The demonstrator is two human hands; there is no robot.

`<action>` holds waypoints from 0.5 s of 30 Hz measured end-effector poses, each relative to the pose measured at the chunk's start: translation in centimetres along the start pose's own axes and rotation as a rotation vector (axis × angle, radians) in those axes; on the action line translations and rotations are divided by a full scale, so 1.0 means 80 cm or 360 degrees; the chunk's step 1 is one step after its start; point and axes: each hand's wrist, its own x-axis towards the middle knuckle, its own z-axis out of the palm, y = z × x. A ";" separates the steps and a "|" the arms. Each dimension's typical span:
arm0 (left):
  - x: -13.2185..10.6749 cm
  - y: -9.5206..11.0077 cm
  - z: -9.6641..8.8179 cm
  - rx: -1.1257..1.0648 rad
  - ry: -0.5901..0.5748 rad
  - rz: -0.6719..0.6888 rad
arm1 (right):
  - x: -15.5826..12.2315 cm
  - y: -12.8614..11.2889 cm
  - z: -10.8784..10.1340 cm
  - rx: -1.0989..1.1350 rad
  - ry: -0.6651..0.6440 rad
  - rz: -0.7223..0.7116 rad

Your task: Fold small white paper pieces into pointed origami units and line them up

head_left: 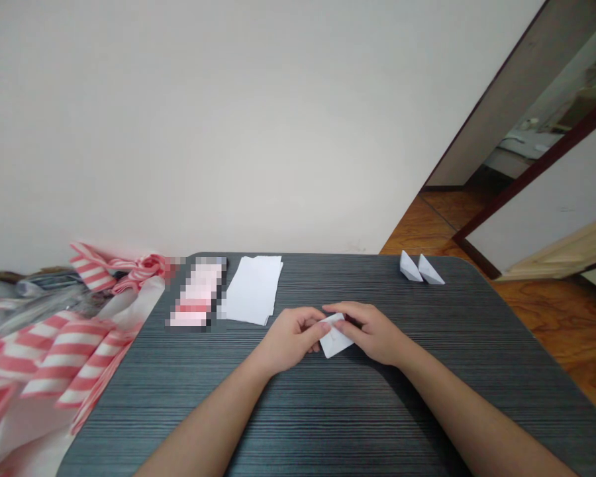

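A small folded piece of white paper (335, 338) rests at the middle of the dark striped table (328, 411). My left hand (291, 336) pinches its left edge with curled fingers. From the right, my right hand (370, 330) closes over the paper's top and right side, fingertips pressed on the fold. Both hands meet at the paper just above the tabletop.
A stack of white paper sheets (254, 288) lies behind my left hand, beside a blurred pink item (196, 293). Two folded white paper boats (420, 268) stand at the far right of the table. Red-and-white striped cloth (54, 344) lies piled off the left edge.
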 end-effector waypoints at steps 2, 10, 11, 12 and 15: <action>0.000 -0.002 0.001 0.0020 0.0035 -0.0023 | -0.001 0.003 0.003 0.0023 0.0058 0.0103; 0.005 -0.006 0.000 -0.0101 0.0090 -0.0056 | -0.001 0.006 0.003 0.0186 -0.0031 0.0265; 0.005 -0.005 0.001 -0.0092 0.0069 -0.0056 | -0.001 0.005 0.003 0.0181 -0.0043 0.0264; 0.004 -0.004 0.001 -0.0080 0.0044 -0.0057 | 0.000 0.004 0.003 0.0180 -0.0065 0.0256; 0.001 -0.001 0.001 -0.0015 -0.0002 -0.0055 | 0.000 0.002 0.005 0.0200 -0.0148 0.0220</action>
